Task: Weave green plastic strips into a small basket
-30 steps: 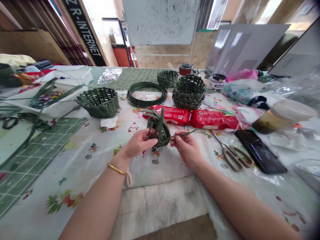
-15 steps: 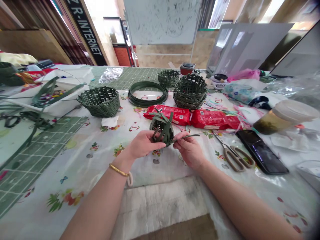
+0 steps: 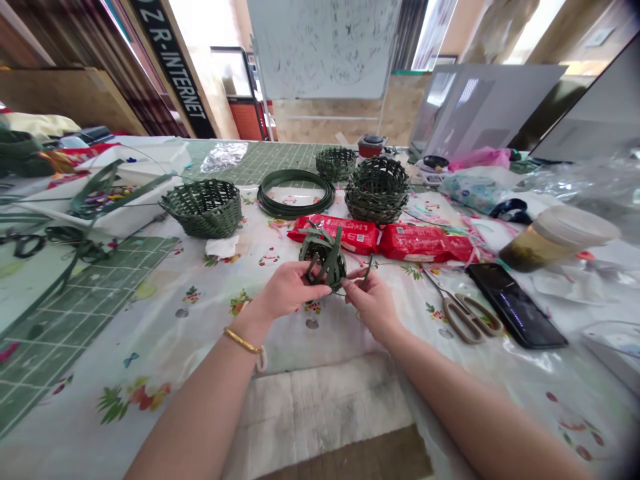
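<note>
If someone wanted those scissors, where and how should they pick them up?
Probably by the handle loops, with the right hand coming from the near side: the loops lie nearer, the blades point away, and the phone sits close on their right.

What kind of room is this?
Probably a craft room or workshop. The left hand holds a small green woven basket, and a coil of green strips and a pair of scissors lie on the table.
</note>
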The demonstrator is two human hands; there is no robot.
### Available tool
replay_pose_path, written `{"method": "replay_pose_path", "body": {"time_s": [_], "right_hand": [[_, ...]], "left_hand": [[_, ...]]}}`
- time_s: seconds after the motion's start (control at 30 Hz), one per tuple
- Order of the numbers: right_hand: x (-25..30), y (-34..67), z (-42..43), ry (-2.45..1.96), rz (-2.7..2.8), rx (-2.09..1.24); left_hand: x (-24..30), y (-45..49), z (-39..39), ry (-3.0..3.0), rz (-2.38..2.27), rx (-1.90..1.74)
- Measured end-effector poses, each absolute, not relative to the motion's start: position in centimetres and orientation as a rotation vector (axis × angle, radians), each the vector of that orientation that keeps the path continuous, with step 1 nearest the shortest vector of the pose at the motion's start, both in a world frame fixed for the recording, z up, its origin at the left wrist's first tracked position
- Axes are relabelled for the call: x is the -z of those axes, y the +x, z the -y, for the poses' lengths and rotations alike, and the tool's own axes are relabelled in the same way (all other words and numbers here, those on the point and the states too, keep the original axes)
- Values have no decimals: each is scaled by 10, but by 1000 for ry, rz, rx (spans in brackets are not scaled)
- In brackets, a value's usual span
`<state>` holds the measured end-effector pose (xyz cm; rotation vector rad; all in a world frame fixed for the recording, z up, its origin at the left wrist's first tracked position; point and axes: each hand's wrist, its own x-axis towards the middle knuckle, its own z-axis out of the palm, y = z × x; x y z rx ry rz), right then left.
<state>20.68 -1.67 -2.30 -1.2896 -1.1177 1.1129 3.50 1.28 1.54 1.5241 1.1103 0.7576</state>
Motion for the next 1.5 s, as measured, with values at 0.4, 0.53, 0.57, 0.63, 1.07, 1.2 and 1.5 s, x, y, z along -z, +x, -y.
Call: {"method": "replay_pose_path", "body": {"time_s": [0.4, 0.53, 0.57, 0.63, 1.07, 1.2, 1.5], "right_hand": [[-18, 216, 36, -1359, 1652, -832], [-14, 217, 36, -1207, 2008, -131], [-11, 218, 36, -1243, 2087, -29], [-6, 217, 36, -1328, 2179, 152], [-8, 209, 36, -1701, 2164, -38], [2, 204, 34, -1682, 1955, -266], [5, 217, 25, -1253, 1813, -336]], "left_hand": [[-20, 37, -15, 1522, -1179, -850], [-15, 35, -17, 1541, -1152, -855], [-13, 35, -18, 1551, -1148, -862], [-9, 35, -19, 1571, -1140, -879], [-1, 38, -20, 1694, -1210, -902], [-18, 34, -19, 1527, -1174, -894], [-7, 36, -20, 1391, -872, -846]]}}
